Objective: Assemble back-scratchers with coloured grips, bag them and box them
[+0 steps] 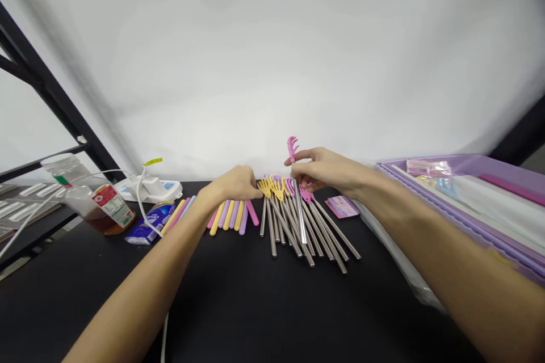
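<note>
My right hand (323,170) is shut on a steel rod (300,210), held nearly upright, with a pink plastic claw head (292,149) on top. My left hand (233,184) reaches to the yellow claw heads (266,187) at the back of a fanned bundle of steel rods (293,232), and its fingertips appear to touch them. Its grip is hidden by the back of the hand. Several pastel yellow, pink and purple plastic sticks (230,216) lie side by side under my left wrist.
A pink card (342,207) lies on the black table (238,306) to the right of the rods. Further right stands a purple tray (468,167) holding bagged items. At the left are a blue packet (149,225), a jar of amber liquid (100,210), a white power strip (149,188) and a black shelf frame (42,85).
</note>
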Tool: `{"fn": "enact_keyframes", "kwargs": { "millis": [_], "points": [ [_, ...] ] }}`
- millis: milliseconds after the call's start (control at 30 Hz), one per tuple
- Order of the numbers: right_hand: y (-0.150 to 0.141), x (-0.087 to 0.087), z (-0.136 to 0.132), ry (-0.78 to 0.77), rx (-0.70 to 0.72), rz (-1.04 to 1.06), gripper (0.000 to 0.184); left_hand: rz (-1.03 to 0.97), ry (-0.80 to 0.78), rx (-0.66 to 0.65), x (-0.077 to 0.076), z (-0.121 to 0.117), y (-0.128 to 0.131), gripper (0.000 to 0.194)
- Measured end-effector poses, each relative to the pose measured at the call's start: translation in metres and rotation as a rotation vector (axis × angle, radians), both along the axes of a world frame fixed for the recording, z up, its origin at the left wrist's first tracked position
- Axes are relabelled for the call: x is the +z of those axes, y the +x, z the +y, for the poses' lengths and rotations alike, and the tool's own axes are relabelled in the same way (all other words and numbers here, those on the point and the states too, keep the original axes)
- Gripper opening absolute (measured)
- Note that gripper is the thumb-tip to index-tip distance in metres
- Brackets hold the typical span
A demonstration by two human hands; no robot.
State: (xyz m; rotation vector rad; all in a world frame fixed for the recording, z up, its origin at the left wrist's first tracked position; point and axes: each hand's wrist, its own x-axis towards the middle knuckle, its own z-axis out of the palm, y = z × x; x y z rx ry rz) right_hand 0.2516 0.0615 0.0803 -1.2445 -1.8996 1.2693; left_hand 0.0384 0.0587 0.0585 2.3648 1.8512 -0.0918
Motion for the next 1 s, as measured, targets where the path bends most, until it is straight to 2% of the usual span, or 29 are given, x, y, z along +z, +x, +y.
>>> {"fn": "enact_keyframes", "kwargs": {
  "millis": [167,467,667,733,833,1000],
  "points": [
    [0.006,0.006,-0.001,0.006,-0.066,0.026,0.016,0.032,0.011,0.018,-0.001,0.002,-0.005,0.026],
    [0.002,0.001,0.000,0.001,-0.043,-0.001,0.022,0.057,0.032,0.064,-0.013,0.001,0.010,0.030],
    [0.002,-0.001,0.000,-0.019,-0.024,0.006,0.018,0.049,0.051,0.137,-0.021,0.002,0.017,0.036],
    [0.003,0.000,-0.001,-0.026,-0.026,0.018,0.017,0.026,0.048,0.141,-0.016,0.001,0.017,0.034],
    [0.005,0.003,-0.002,-0.026,-0.022,0.053,0.013,-0.038,0.042,0.111,-0.001,-0.003,0.012,0.034],
    [0.010,0.010,0.001,-0.046,-0.046,0.201,0.011,-0.362,-0.006,0.075,0.031,-0.018,0.002,0.034]
  ]
}}
